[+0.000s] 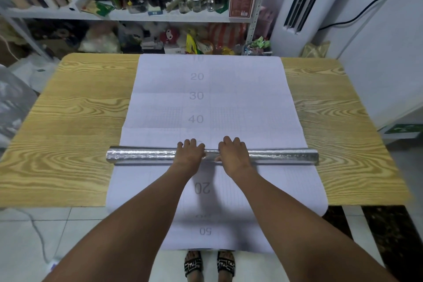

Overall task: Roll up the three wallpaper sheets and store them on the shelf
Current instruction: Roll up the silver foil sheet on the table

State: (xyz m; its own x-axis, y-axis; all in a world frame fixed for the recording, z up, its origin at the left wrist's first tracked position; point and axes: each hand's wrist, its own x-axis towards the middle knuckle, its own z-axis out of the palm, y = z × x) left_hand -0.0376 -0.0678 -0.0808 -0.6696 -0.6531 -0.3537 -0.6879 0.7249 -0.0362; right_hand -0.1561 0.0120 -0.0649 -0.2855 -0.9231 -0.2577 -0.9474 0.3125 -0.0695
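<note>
Both palms press flat, fingers spread, neither grip closed: your left hand and right hand sit mid-roll on the silver wallpaper roll, lying across the bench. Uneven pressure risks the roll's ends telescoping.

1. Even, soft indoor light; moderately bright, no hard glare.
2. Faint shadows under forearms on the white sheet.
3. Dull sheen along the silver roll.
4. Far shelf blurred.
5. Wide-angle bowing at the table edges.
</note>
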